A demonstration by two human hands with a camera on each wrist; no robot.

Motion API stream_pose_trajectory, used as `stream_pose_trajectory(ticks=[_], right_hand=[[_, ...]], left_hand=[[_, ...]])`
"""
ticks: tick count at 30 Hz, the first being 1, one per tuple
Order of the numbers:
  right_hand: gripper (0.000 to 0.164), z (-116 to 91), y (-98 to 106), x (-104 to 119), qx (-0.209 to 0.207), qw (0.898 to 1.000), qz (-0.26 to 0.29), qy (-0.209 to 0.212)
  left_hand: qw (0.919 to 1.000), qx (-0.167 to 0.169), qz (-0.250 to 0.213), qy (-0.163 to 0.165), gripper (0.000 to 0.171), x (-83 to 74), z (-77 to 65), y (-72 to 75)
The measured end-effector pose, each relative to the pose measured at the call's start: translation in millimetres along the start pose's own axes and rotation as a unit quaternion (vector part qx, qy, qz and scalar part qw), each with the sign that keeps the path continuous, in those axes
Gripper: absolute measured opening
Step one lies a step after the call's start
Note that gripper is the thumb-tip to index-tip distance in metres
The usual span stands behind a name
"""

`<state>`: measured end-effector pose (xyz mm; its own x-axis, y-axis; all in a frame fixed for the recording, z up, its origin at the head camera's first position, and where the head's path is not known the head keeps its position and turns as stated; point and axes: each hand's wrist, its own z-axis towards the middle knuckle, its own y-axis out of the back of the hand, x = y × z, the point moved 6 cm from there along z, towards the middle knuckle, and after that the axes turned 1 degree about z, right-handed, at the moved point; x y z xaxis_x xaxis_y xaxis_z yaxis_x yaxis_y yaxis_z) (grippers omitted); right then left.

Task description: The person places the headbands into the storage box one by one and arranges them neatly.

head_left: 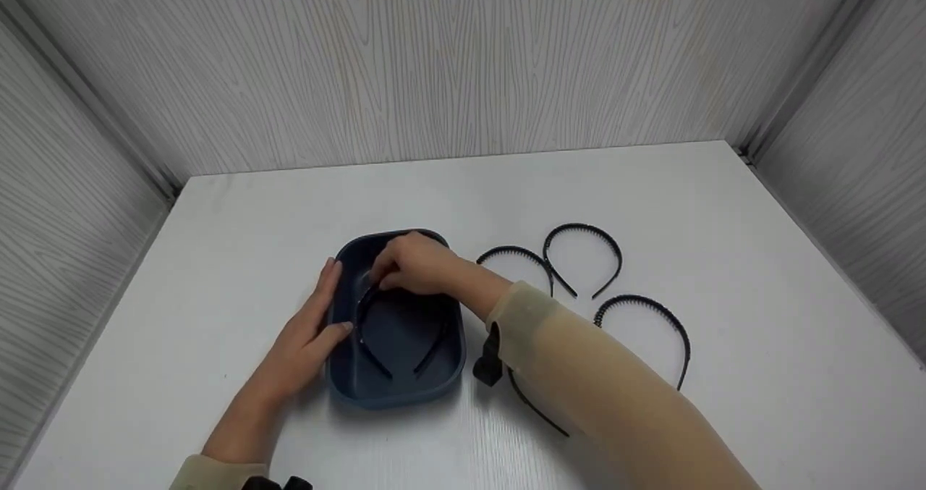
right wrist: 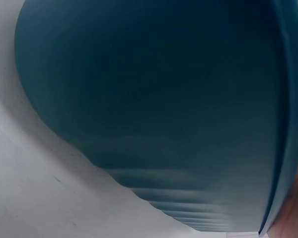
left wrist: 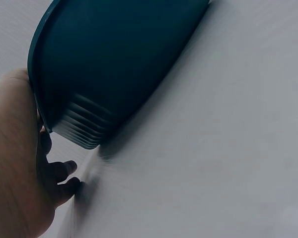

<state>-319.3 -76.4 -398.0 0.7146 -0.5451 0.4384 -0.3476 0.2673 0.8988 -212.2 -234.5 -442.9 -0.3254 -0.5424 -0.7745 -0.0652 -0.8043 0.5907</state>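
Note:
A dark blue plastic basin (head_left: 396,402) with rounded corners stands on the white table. At its left rim my left hand (head_left: 300,345) grips the wall, thumb over the edge and fingers along the outside. My right hand (head_left: 416,264) reaches into the basin and pinches the top of a black headband (head_left: 367,309), whose two ends point toward me. The left wrist view shows the basin's ribbed outer wall (left wrist: 89,119) beside the left hand. In the right wrist view the basin's outside (right wrist: 154,124) hides the right hand's fingers.
To the right lie several more black toothed headbands: one farther back (head_left: 618,251), one near the basin (head_left: 515,249), and one farther right (head_left: 676,316). The right sleeve (head_left: 600,374) partly covers another headband's end (head_left: 539,410). Grey wood-grain panels (head_left: 448,63) enclose the table.

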Motion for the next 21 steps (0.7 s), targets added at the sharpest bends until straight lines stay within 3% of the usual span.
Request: stream_pose_trajectory(ticks=[21], right_hand=[[0.022, 5.3, -8.3, -0.6, 0.028, 0.999, -0.031, -0.013]], left_hand=[[1.0, 0.004, -0.001, 0.007, 0.079, 0.9, -0.2, 0.6]])
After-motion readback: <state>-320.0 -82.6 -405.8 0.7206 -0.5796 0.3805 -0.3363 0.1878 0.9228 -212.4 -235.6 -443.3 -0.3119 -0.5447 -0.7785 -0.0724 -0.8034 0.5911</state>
